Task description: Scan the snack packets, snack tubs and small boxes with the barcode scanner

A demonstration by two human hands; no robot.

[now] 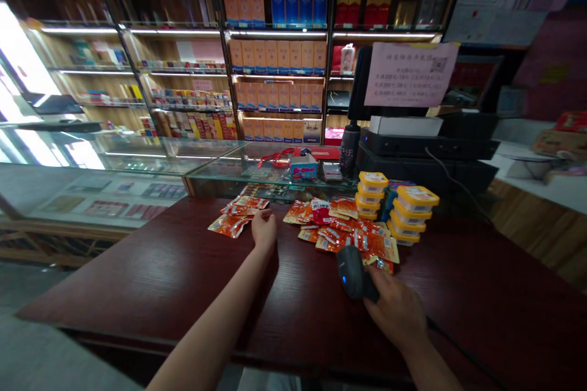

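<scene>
My right hand (398,306) grips a dark handheld barcode scanner (351,272) with a small blue light on its head. The scanner's head is over the near edge of a heap of orange snack packets (342,229), with one red-and-white packet (321,211) among them. My left hand (265,230) is beside a smaller group of orange packets (233,220) on the left. Its fingers are loosely bent and partly turned away; no held thing shows in them. Whether it touches the nearest packet is unclear.
Yellow-lidded tubs (414,211) stand stacked behind the heap, beside another tub stack (370,192). Behind the brown counter (151,281) are a glass display case (215,165), a small blue box (303,168) and a monitor (360,82) bearing a pink notice. The scanner's cable (463,351) trails right.
</scene>
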